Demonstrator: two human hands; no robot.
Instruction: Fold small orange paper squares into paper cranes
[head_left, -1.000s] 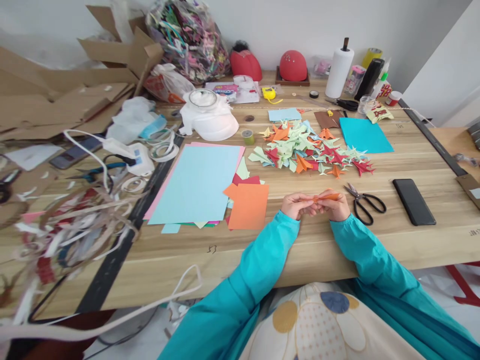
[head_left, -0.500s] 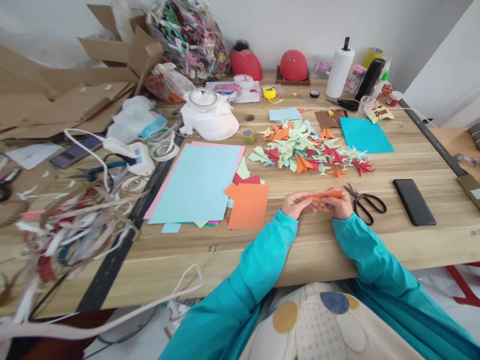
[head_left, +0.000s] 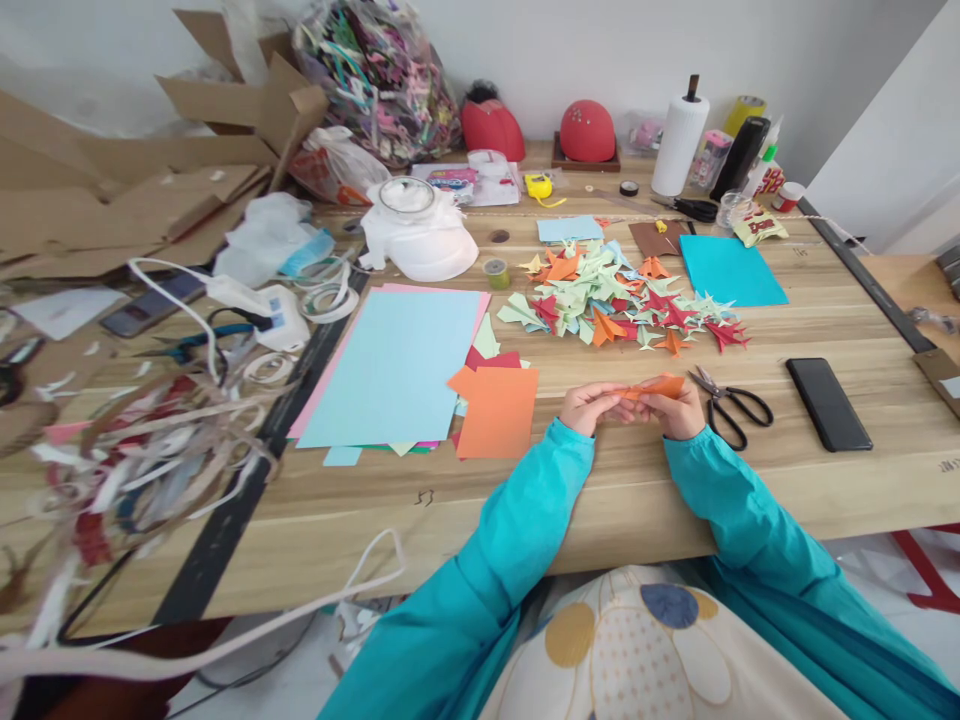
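Between my hands is a piece of folded orange paper [head_left: 663,386], pinched from both sides just above the table. My left hand [head_left: 588,408] grips its left end between thumb and fingers. My right hand [head_left: 681,410] is closed on the right part, and a flat orange flap shows above its fingers. Black-handled scissors [head_left: 731,405] lie right beside my right hand. To the left of my left hand rests a flat orange paper sheet [head_left: 498,412]. Behind both hands spreads a pile of folded paper shapes [head_left: 600,285] in green, orange, red and blue.
A stack of large paper sheets topped by light blue [head_left: 397,365] lies at left. A black phone [head_left: 829,404] is at right. A turquoise sheet [head_left: 733,270] lies behind the scissors. Tangled strips and cords [head_left: 180,450] cover the left side; a white cord [head_left: 375,570] crosses the front edge.
Both hands have barely shifted, with small finger movements on the orange paper. My left hand sits slightly further left. Everything else on the table is unchanged.
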